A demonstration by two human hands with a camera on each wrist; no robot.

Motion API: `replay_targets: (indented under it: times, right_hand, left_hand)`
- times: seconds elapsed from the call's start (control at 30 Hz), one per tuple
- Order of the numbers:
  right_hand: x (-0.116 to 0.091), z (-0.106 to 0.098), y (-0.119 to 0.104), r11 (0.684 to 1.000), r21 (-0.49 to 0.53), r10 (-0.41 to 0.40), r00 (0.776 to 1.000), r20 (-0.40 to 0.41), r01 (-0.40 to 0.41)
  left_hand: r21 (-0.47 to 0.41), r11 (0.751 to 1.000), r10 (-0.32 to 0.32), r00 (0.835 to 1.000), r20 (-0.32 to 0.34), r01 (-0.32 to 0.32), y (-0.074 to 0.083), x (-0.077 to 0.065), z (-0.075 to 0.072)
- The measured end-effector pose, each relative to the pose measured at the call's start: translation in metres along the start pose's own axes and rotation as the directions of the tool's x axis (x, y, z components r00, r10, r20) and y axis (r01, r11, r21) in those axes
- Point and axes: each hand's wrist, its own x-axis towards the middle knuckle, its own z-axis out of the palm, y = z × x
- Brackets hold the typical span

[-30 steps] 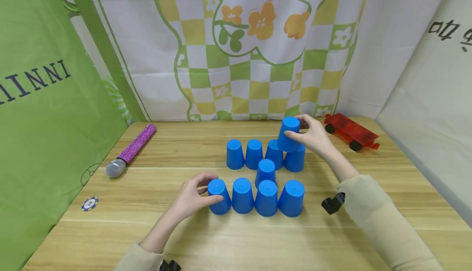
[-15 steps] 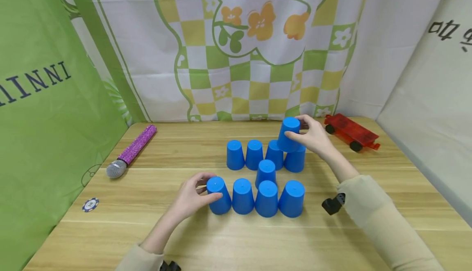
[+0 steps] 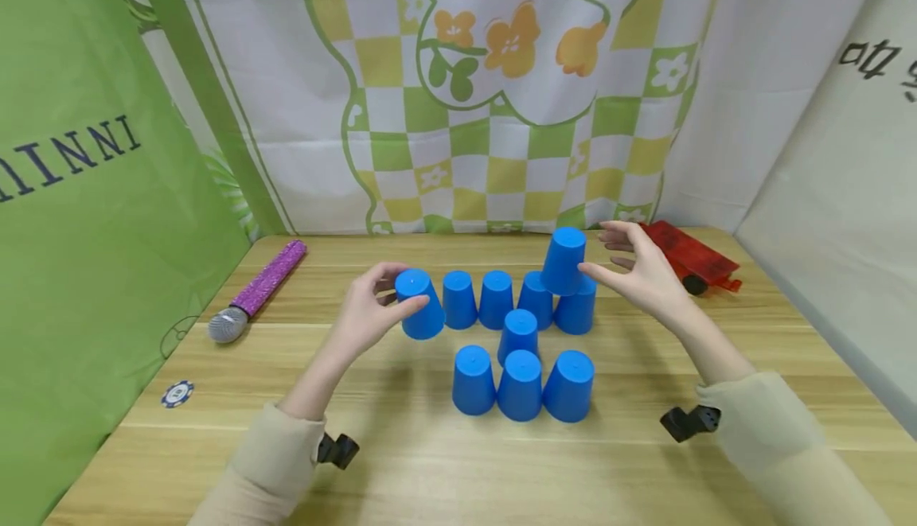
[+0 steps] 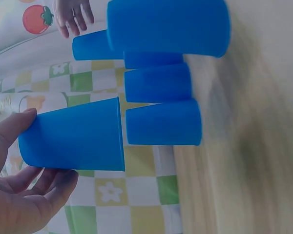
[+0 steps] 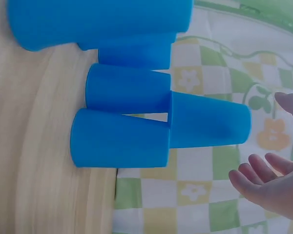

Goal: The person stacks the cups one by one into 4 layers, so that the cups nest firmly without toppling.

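Observation:
My left hand [image 3: 368, 311] holds an upside-down blue cup [image 3: 420, 307] between thumb and fingers, lifted off the table at the left end of the back row. In the left wrist view this held cup [image 4: 75, 136] is apart from the row. Beside the upper cup [image 3: 564, 262], my right hand [image 3: 641, 271] has its fingers spread and holds nothing. That cup rests across two back-row cups, as the right wrist view shows with the upper cup [image 5: 207, 119]. The back row starts with a cup [image 3: 458, 300] near the held one.
A single cup [image 3: 518, 335] stands between the rows. The front row has three cups, with one [image 3: 520, 387] in the middle. A pink glitter microphone [image 3: 261, 287] lies left, above a poker chip [image 3: 177, 394]. A red toy wagon [image 3: 691, 259] stands behind the right hand.
My left hand has lifted the leftmost front cup and carried it back beside the rear row. The right hand has let go of the upper cup and drawn slightly right.

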Motion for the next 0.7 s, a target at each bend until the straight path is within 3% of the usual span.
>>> replay_targets:
  times: [0.33,0.6,0.7]
  right_hand:
    - [-0.054,-0.006,0.006,0.999,0.014,-0.032,0.992,0.123,0.030]
    - [-0.076,0.012,0.011,0.984,0.173,-0.052,0.991,0.122,0.030]
    - [-0.081,0.019,0.011,0.982,0.190,-0.042,0.989,0.139,0.015]
  left_hand:
    - [0.056,0.998,0.012,0.999,-0.030,-0.010,0.019,0.045,0.000]
    - [0.031,0.999,0.034,0.999,-0.015,-0.034,0.029,0.074,0.002]
    - [0.016,0.999,0.037,0.999,0.000,-0.037,0.031,0.084,0.007]
